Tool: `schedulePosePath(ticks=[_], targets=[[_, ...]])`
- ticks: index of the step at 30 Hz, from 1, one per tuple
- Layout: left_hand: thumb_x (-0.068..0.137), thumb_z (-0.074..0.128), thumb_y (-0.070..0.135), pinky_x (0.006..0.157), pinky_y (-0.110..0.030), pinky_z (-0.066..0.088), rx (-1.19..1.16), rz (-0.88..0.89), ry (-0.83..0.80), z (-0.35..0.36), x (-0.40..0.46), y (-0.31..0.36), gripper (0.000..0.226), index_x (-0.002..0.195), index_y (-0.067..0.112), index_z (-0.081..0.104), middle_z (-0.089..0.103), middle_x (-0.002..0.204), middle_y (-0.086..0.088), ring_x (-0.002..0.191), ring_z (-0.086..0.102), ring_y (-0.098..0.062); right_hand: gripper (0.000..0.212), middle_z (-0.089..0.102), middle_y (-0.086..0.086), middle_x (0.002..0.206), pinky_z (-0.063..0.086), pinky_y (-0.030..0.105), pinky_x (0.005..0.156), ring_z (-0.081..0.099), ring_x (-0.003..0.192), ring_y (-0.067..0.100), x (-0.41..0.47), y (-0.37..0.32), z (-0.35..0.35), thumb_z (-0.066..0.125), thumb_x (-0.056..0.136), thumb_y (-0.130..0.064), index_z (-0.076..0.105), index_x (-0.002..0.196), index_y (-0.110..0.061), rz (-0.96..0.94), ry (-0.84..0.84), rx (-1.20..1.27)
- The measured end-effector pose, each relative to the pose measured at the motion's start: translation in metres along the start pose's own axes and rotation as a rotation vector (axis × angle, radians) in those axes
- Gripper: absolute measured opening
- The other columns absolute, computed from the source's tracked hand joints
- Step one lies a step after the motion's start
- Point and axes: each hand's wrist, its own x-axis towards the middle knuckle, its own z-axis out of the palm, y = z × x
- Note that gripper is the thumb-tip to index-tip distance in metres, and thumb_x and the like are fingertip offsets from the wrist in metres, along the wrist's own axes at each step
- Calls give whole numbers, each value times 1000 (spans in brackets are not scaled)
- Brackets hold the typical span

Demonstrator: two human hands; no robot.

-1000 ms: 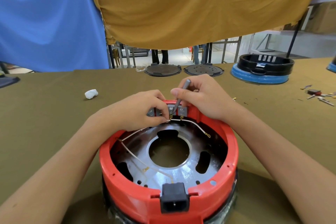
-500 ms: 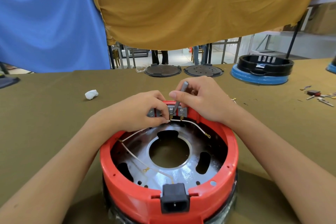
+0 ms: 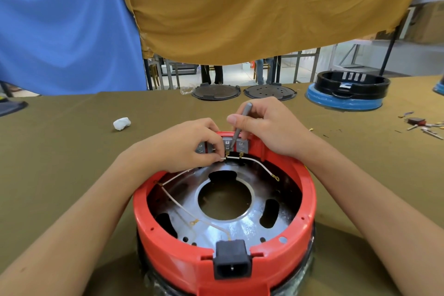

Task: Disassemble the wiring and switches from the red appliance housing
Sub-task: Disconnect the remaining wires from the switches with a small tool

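Observation:
The round red appliance housing (image 3: 307,202) stands upside down in front of me, its shiny metal plate (image 3: 242,226) showing inside. Grey switches (image 3: 241,145) sit on the far inner wall, and white wires (image 3: 254,161) run from them around the plate. A black power socket (image 3: 231,259) is set in the near rim. My left hand (image 3: 185,144) pinches a white wire end at the switch terminals. My right hand (image 3: 266,125) grips a thin grey tool (image 3: 240,122) like a pen, its tip on a switch terminal.
An olive cloth (image 3: 60,151) covers the table. A white crumpled wad (image 3: 122,123) lies at the left. Two dark round plates (image 3: 242,91) and a blue and black housing (image 3: 346,94) stand at the far edge. Small removed parts (image 3: 420,125) lie at the right.
My right hand has shifted the grey tool slightly, tilting it a little more upright over the switch terminal. My left hand stays pinched on the wire end.

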Motion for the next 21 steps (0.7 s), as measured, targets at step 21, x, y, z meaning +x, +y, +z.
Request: schedulePosePath(ticks=[21], targets=[[90,68,31,96,-31,44,-26,43,14,0,1,-7,5,92,32,73,48,110,28,100,55,1,23,68,4,63,41,22,54,54,53,9,-5,-3,-1,71,92,-27,73,75,-12,-139,-21,-100]])
